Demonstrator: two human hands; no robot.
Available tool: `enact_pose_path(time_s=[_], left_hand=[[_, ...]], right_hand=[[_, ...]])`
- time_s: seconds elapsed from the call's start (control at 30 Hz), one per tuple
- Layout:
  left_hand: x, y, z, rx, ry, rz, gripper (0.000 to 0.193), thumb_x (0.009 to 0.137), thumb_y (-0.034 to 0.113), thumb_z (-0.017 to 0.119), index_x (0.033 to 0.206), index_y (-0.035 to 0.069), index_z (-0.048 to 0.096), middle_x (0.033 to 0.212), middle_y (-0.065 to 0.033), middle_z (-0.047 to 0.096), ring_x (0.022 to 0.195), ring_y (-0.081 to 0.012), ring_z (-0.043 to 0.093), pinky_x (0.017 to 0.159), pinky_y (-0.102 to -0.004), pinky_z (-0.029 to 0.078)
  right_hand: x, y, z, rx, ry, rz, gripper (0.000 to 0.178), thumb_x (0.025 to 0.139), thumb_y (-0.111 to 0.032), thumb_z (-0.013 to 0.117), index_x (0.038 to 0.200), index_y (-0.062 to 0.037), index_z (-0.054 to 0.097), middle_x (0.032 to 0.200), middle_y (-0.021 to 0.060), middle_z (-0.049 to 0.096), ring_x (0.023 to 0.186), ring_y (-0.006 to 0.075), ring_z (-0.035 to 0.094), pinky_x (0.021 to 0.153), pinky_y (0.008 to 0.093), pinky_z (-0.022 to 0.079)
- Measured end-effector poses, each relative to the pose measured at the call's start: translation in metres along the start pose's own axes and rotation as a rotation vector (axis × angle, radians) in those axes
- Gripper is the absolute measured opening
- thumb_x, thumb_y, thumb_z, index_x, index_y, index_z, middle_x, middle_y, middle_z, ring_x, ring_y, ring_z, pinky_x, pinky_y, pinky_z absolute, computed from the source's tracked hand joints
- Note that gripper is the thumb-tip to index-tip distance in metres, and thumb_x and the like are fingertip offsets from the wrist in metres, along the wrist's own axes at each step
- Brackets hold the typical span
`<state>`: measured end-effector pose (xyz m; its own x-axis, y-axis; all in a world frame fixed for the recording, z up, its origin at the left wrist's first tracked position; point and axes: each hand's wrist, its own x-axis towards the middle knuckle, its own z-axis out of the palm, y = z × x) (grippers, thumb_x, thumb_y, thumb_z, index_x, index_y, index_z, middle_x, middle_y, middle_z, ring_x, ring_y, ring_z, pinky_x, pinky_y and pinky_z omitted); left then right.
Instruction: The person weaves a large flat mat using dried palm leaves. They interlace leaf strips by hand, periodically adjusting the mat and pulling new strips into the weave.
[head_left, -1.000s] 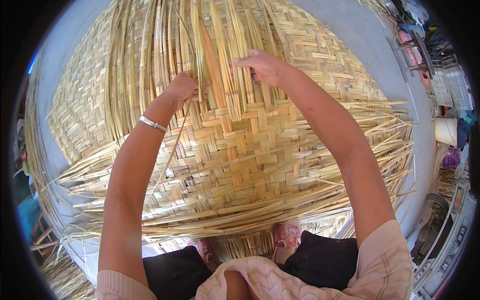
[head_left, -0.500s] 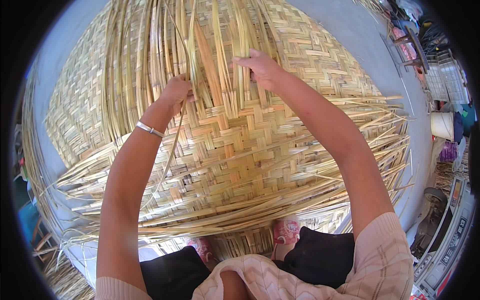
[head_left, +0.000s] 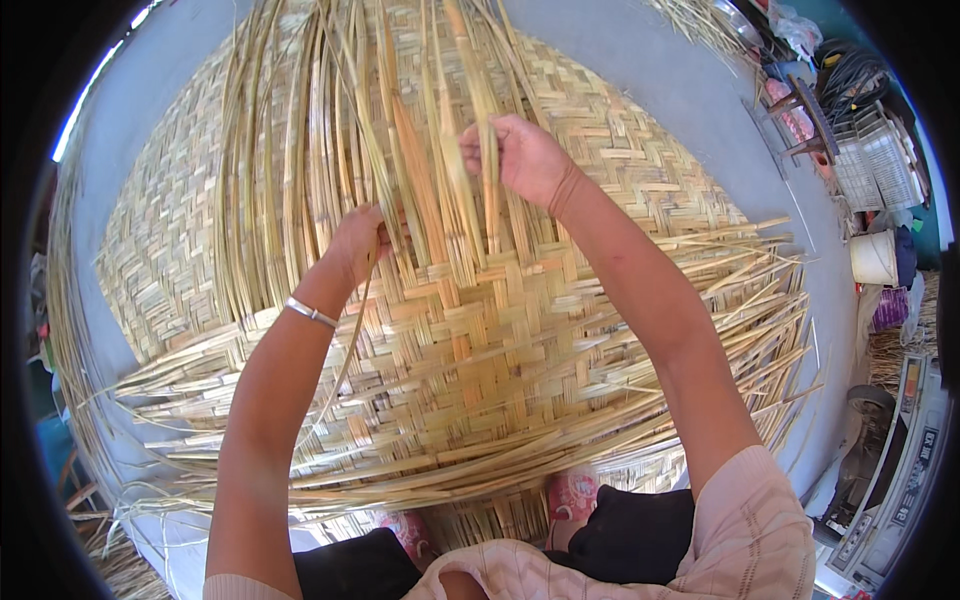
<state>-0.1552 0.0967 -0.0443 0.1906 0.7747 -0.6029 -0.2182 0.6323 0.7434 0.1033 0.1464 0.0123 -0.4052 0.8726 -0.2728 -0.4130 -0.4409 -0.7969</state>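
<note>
A large mat (head_left: pixel 600 130) of woven pale-yellow split-cane strips spreads in front of me. Many long loose strips (head_left: pixel 290 180) are folded back over its far part, running away from me. My left hand (head_left: pixel 362 240) is closed at the near ends of these, pinching a thin strip (head_left: pixel 355 335) that trails down toward my left forearm; its fingertips are partly hidden. Farther right and a little farther away, my right hand (head_left: pixel 525 165) has its fingers curled round an upright strip (head_left: pixel 490 205), lifted off the weave. A blurred strip passes beside those fingers.
Loose strip ends fan out at the mat's right side (head_left: pixel 770 265) and along its near edge. My feet in red patterned footwear (head_left: pixel 572 497) stand at that edge. To the right are a wooden stool (head_left: pixel 805 115), a white bucket (head_left: pixel 873 257), wire racks and a vehicle's front end (head_left: pixel 890 470).
The view has shifted, so mat and hands sit lower in the picture. My right hand has curled its fingers round a strip and raised it. My left hand keeps its pinch near the strips' base.
</note>
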Motion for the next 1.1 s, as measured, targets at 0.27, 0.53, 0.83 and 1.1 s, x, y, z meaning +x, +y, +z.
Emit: enact_pose_path(time_s=[0.27, 0.53, 0.83, 1.1], left_hand=[[-0.007, 0.021, -0.007, 0.19, -0.26, -0.128, 0.028, 0.095, 0.027, 0.051, 0.114, 0.007, 0.056, 0.097, -0.0051, 0.066, 0.081, -0.0149, 0.066, 0.07, -0.0316, 0.057], [-0.021, 0.052, 0.012, 0.575, -0.668, -0.057, 0.036, 0.088, 0.014, 0.064, 0.121, 0.0, 0.056, 0.105, -0.0104, 0.065, 0.101, -0.0215, 0.062, 0.093, -0.0345, 0.047], [-0.011, 0.028, -0.017, 0.57, -0.141, 0.001, 0.025, 0.085, 0.007, 0.062, 0.107, -0.005, 0.062, 0.089, -0.0128, 0.069, 0.073, -0.0173, 0.068, 0.06, -0.0246, 0.055], [-0.018, 0.019, -0.046, 0.833, -0.021, -0.021, 0.021, 0.085, 0.018, 0.064, 0.093, -0.001, 0.066, 0.076, -0.0109, 0.068, 0.058, -0.0173, 0.066, 0.05, -0.0269, 0.052]], right_hand=[[0.014, -0.001, 0.02, -0.09, -0.08, 0.318, 0.025, 0.094, -0.023, 0.055, 0.106, -0.0013, 0.06, 0.089, 0.012, 0.068, 0.073, 0.02, 0.068, 0.057, 0.0317, 0.056], [0.03, 0.009, 0.047, -0.181, -0.094, 0.14, 0.024, 0.088, -0.018, 0.064, 0.106, -0.0052, 0.057, 0.089, 0.0073, 0.065, 0.082, 0.0188, 0.064, 0.073, 0.0335, 0.053], [0.015, 0.024, -0.011, 0.091, 0.559, -0.023, 0.008, 0.085, -0.008, 0.056, 0.092, -0.0047, 0.057, 0.075, 0.0065, 0.061, 0.069, 0.0189, 0.061, 0.066, 0.0359, 0.051], [-0.033, -0.004, -0.075, 0.148, 0.539, -0.161, 0.021, 0.088, -0.012, 0.058, 0.104, -0.0008, 0.05, 0.098, 0.012, 0.057, 0.09, 0.0256, 0.061, 0.075, 0.0409, 0.053]])
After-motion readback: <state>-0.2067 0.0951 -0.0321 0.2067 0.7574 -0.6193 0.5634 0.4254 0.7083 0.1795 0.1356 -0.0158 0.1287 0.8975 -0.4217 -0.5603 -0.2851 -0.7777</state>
